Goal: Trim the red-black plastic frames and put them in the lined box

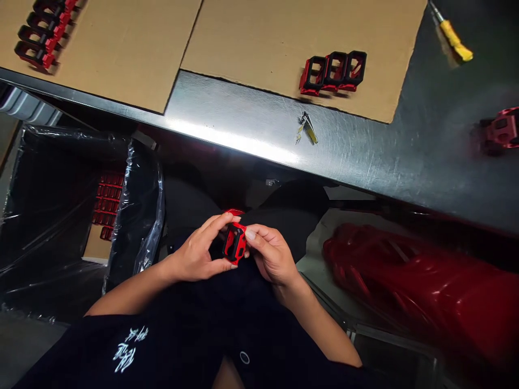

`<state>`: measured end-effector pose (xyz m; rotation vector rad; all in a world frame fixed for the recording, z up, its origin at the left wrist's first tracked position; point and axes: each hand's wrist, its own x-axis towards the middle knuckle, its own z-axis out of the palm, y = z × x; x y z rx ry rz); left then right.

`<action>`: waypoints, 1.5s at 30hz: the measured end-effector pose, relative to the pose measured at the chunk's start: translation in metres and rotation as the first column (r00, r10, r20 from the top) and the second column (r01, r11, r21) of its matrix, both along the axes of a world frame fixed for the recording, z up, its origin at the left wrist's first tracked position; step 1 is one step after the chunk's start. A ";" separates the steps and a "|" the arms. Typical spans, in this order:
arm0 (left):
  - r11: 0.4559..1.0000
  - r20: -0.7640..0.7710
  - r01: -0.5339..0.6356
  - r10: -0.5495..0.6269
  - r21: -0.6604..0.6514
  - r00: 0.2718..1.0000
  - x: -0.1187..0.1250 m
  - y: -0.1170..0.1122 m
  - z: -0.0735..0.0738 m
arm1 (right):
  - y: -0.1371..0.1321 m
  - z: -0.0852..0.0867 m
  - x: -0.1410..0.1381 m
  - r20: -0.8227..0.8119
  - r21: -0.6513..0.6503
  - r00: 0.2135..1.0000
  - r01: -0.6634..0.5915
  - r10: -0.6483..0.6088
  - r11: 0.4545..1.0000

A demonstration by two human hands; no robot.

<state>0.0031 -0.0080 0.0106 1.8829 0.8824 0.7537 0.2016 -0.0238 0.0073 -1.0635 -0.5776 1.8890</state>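
Left hand point(190, 256) and right hand point(273, 256) hold a red-and-black part point(240, 253) between them, short of the desk point(243, 129).

Beyond the hands, the desk's near edge slants closer on their right, with dark open space before it; a metal strip separates it from the cardboard sheet point(251, 43). A black-lined box point(36, 178) bounds the room on the left, a red plastic bag point(430, 292) on the right. The part sits directly between the hands: left thumb and fingers span its ends, right thumb and fingers pinch its right side. Ahead and rightward lie nail clippers point(310, 131), with three similar parts point(334, 82) farther off.
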 end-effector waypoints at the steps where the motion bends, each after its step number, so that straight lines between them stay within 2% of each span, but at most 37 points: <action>1: 0.998 0.002 -0.006 0.005 0.066 1.000 0.001 0.000 -0.002 | -0.001 -0.001 0.001 0.006 0.010 1.000 -0.003 0.003 1.000; 4: 0.957 -0.009 -0.038 0.042 0.288 0.999 0.004 -0.001 -0.008 | -0.003 -0.001 0.003 0.041 0.073 0.999 -0.024 0.021 0.997; 6: 0.923 -0.025 -0.059 0.074 0.380 0.997 0.006 -0.001 -0.012 | -0.004 0.001 0.004 0.093 0.144 0.995 -0.045 0.031 0.989; 12: 0.842 -0.066 -0.062 0.115 0.536 0.991 0.004 0.000 -0.016 | -0.005 0.006 0.007 0.336 0.411 0.939 -0.073 -0.076 0.909; 15: 0.829 -0.080 -0.025 0.084 0.559 0.993 0.004 0.002 -0.012 | -0.005 0.004 0.010 0.351 0.428 0.933 -0.083 -0.081 0.900; 17: 0.856 -0.049 -0.018 0.051 0.517 0.997 0.004 0.003 -0.006 | -0.005 0.002 0.011 0.241 0.327 0.970 -0.062 -0.020 0.943; 20: 0.931 0.029 -0.002 -0.009 0.364 1.000 0.005 0.004 0.004 | -0.005 0.000 0.012 -0.011 0.083 0.997 -0.071 0.073 0.994; 23: 0.985 0.065 0.020 -0.032 0.174 0.997 0.004 0.002 0.009 | -0.005 -0.001 0.009 -0.185 -0.094 0.980 -0.090 0.071 0.991; 27: 1.000 0.108 -0.026 0.025 0.011 0.994 0.003 -0.003 0.006 | -0.004 -0.004 0.004 -0.301 -0.174 0.952 -0.109 0.053 0.979; 32: 0.989 0.174 -0.025 0.050 -0.146 0.984 0.004 -0.002 0.002 | -0.004 -0.007 0.001 -0.270 -0.196 0.963 -0.067 0.012 0.978; 34: 0.978 0.168 -0.009 0.045 -0.207 0.985 0.004 0.000 0.001 | -0.004 -0.005 0.001 -0.159 -0.153 0.987 -0.020 -0.005 0.988; 36: 0.945 0.159 -0.004 0.060 -0.328 0.985 0.004 0.001 0.001 | -0.003 0.000 0.002 0.072 0.019 0.997 0.018 -0.019 1.000; 37: 0.909 0.169 0.007 0.070 -0.416 0.983 0.004 0.001 0.000 | -0.002 0.003 0.003 0.220 0.161 0.975 0.008 -0.043 0.987; 38: 0.858 0.196 0.032 0.080 -0.513 0.977 0.004 0.000 -0.001 | -0.002 0.005 0.003 0.359 0.319 0.929 -0.030 -0.091 0.947; 40: 0.732 0.269 0.097 0.121 -0.675 0.956 0.004 -0.003 -0.005 | -0.001 0.007 0.003 0.541 0.578 0.810 -0.166 -0.223 0.799; 41: 0.686 0.299 0.117 0.152 -0.718 0.942 0.004 -0.005 -0.008 | -0.001 0.007 0.002 0.580 0.654 0.765 -0.233 -0.280 0.720; 42: 0.666 0.321 0.121 0.188 -0.737 0.928 0.005 -0.007 -0.012 | -0.001 0.006 0.001 0.600 0.700 0.732 -0.285 -0.323 0.654; 43: 0.669 0.338 0.109 0.223 -0.736 0.914 0.006 -0.008 -0.015 | -0.002 0.004 0.000 0.612 0.725 0.708 -0.323 -0.353 0.609; 45: 0.704 0.362 0.072 0.272 -0.706 0.891 0.007 -0.011 -0.023 | -0.003 0.000 -0.003 0.630 0.741 0.670 -0.368 -0.392 0.562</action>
